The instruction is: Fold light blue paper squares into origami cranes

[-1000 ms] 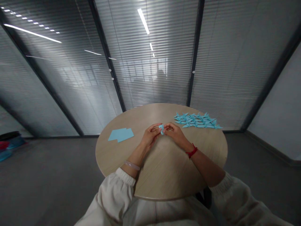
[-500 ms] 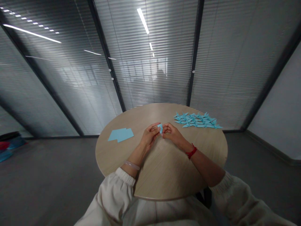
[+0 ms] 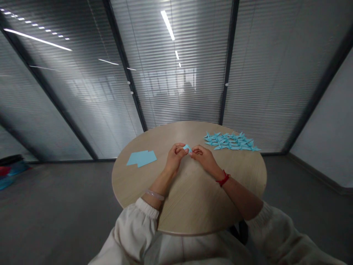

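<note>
Between my two hands, above the middle of the table, is a small folded piece of light-blue paper. My left hand pinches it from the left, thumb and fingers closed on its edge. From the other side my right hand grips the paper's right end with its fingertips. Much of the paper is covered by the fingers, so its exact folds cannot be made out. Several light-blue folded paper cranes lie in rows beyond my right hand. Flat light-blue paper sheets rest overlapping to the left of my left hand.
The round wooden table stands close in front of my body. Behind it rises a glass partition with blinds. Dark and red-blue objects sit on the floor at far left.
The folded paper has turned between my fingers and now shows a broader, flatter face instead of a narrow upright shape. Both hands have shifted slightly.
</note>
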Available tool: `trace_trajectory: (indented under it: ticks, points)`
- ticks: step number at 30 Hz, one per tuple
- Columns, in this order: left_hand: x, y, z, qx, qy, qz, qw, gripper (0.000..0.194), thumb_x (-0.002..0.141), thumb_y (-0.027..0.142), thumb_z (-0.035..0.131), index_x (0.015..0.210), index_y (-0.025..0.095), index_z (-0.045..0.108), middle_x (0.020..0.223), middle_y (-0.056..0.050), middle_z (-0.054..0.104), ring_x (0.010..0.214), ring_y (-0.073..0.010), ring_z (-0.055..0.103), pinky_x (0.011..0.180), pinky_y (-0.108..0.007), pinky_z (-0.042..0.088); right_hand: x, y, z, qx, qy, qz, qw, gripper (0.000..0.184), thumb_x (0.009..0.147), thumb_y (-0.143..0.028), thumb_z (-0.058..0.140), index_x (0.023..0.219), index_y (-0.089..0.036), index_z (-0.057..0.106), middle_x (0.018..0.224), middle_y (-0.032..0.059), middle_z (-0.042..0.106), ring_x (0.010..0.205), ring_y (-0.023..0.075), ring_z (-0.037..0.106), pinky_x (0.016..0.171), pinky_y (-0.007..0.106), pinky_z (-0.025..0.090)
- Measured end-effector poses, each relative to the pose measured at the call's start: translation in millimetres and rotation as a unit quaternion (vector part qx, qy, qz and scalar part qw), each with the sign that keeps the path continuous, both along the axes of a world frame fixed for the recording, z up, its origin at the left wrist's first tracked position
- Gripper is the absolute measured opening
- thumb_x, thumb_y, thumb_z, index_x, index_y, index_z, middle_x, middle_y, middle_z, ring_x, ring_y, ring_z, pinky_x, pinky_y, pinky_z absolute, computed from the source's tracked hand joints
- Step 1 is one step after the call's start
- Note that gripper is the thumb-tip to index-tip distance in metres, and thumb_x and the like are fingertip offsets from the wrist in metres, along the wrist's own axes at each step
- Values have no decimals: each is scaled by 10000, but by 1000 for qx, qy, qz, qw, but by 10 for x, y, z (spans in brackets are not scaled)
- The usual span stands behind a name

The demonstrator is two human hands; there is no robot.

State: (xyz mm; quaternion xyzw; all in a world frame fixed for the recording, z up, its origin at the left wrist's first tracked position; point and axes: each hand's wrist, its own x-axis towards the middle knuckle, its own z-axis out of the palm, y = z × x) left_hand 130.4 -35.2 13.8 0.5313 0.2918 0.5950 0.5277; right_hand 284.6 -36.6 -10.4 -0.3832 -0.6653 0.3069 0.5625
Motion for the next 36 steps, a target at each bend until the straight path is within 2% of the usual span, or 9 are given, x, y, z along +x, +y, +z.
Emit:
trace_trajectory:
  ticks: [5, 8, 10, 19, 25, 31, 33, 36]
  points:
    - [-16, -14, 73, 118, 119, 33, 985, 431, 702, 239, 750, 1103, 201, 598, 839, -3, 671, 765, -126, 617, 745, -257, 471, 63, -11, 84, 74, 9, -67, 995, 218, 801, -404, 656, 904, -213, 664, 889, 48, 676, 794, 190, 638, 713, 317, 523]
    - [-37, -15, 97, 191, 183, 68, 962, 280, 746, 244, 713, 1020, 203, 676, 931, -44, 691, 851, -156, 626, 808, -293, 479, 80, -19, 116, 120, -11, -75, 990, 204, 816, -395, 648, 922, -223, 679, 933, 57, 661, 834, 195, 632, 705, 318, 534]
    - [-49, -20, 106, 216, 194, 86, 953, 179, 758, 250, 707, 931, 202, 713, 971, -64, 700, 903, -181, 630, 852, -323, 476, 83, -23, 127, 132, -16, -71, 989, 192, 821, -388, 647, 924, -230, 685, 936, 56, 653, 845, 194, 628, 711, 321, 540]
    - [-53, -124, 204, 188, 144, 90, 967, 101, 700, 233, 774, 801, 242, 771, 871, -61, 725, 878, -224, 629, 914, -358, 445, 89, -31, 136, 121, 6, -44, 992, 186, 795, -412, 690, 877, -245, 695, 922, 49, 656, 831, 192, 621, 739, 337, 538]
    - [-67, -108, 193, 217, 179, 94, 955, 97, 742, 251, 741, 833, 257, 774, 896, -56, 731, 872, -218, 625, 886, -345, 452, 91, -37, 153, 123, 13, -50, 991, 183, 789, -416, 700, 831, -237, 704, 872, 44, 665, 804, 183, 615, 718, 320, 514]
    - [-67, -98, 187, 208, 178, 93, 957, 85, 734, 234, 745, 812, 247, 774, 881, -59, 729, 860, -213, 626, 881, -336, 450, 83, -49, 171, 138, 12, -74, 988, 164, 784, -399, 710, 777, -235, 707, 806, 31, 664, 766, 178, 605, 689, 312, 486]
    - [-65, -103, 191, 198, 173, 91, 960, 113, 724, 220, 750, 833, 241, 771, 901, -59, 728, 878, -209, 627, 894, -331, 444, 83, -54, 177, 134, 13, -80, 988, 176, 784, -410, 707, 771, -235, 705, 804, 32, 662, 765, 181, 604, 686, 313, 487]
    - [-58, -99, 188, 174, 173, 88, 966, 259, 713, 195, 752, 966, 250, 750, 969, -48, 724, 906, -202, 632, 917, -328, 436, 90, -67, 191, 132, 5, -77, 988, 185, 792, -424, 695, 784, -239, 702, 824, 37, 661, 781, 186, 603, 691, 316, 498]
